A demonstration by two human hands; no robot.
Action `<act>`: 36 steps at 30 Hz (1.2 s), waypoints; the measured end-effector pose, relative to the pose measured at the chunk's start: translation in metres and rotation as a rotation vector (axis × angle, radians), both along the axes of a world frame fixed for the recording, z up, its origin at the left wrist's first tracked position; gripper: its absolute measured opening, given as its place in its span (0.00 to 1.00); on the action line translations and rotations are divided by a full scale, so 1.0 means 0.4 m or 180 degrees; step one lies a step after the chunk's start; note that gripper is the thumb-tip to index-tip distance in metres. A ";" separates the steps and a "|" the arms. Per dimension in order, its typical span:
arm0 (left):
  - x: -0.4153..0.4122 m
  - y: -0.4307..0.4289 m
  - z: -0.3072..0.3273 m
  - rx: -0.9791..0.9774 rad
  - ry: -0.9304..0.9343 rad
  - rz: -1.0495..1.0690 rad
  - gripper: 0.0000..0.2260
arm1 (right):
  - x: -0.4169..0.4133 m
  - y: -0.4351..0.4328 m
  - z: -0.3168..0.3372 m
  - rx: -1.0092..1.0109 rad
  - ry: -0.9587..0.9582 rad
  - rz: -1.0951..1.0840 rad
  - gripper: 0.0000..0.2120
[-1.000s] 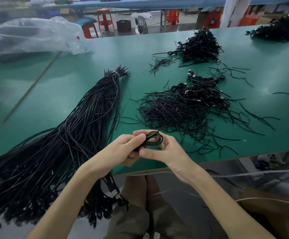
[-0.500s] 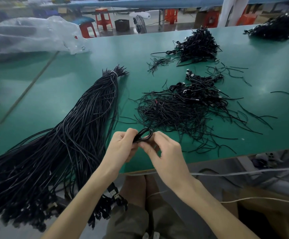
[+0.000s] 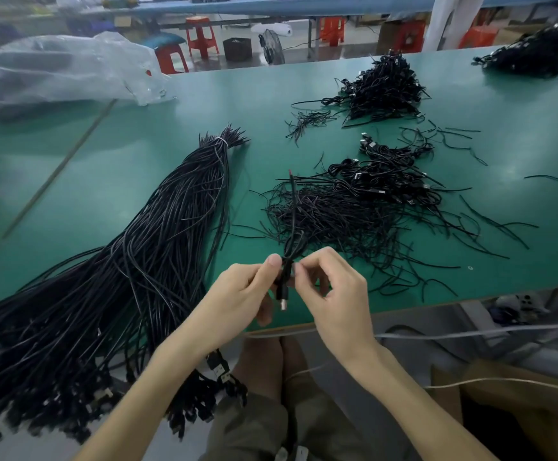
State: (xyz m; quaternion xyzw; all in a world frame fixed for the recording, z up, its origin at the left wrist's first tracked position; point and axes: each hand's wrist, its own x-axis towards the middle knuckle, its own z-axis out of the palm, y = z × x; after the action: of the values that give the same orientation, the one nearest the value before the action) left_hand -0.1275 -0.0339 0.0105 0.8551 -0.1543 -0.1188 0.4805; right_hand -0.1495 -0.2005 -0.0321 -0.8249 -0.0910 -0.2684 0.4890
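Spreading across the green counter (image 3: pixel 138 181) are a long tied bundle (image 3: pixel 158 261) of black cables at left and a loose pile (image 3: pixel 354 211) ahead. Above its near edge, the left grip (image 3: pixel 237 294) and right grip (image 3: pixel 334 294) each pinch one folded cable (image 3: pixel 292 247) between thumb and fingertips, its plug (image 3: pixel 283 302) hanging down.

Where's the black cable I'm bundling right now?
Head view, lower centre: the black cable is pinched between the left hand and right hand, above the near edge of the green table, just before the loose wire pile.
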 end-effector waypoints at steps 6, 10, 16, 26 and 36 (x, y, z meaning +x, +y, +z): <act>0.006 0.063 0.036 -0.0043 -0.1001 -0.0298 0.21 | 0.002 -0.018 0.028 -0.0690 -0.0322 0.0384 0.04; 0.019 0.049 0.056 -0.0052 -0.1490 -0.0498 0.13 | -0.008 -0.004 0.041 -0.0348 -0.0202 0.0630 0.03; 0.042 0.008 0.052 -0.0485 -0.1253 -0.0353 0.10 | -0.007 -0.012 0.044 0.0428 0.0198 0.0676 0.05; 0.042 0.001 0.032 -0.0630 -0.0152 0.0464 0.08 | 0.001 0.010 0.007 -0.0407 -0.0123 0.0333 0.06; 0.058 0.091 0.066 -0.1216 0.0574 -0.0802 0.15 | 0.002 -0.010 0.018 -0.0231 -0.0021 0.0331 0.06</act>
State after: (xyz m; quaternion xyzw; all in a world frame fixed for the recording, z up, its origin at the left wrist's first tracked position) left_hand -0.1043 0.0024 0.0368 0.7086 -0.2359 -0.2222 0.6267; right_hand -0.1487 -0.2045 -0.0251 -0.8354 -0.1450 -0.2418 0.4719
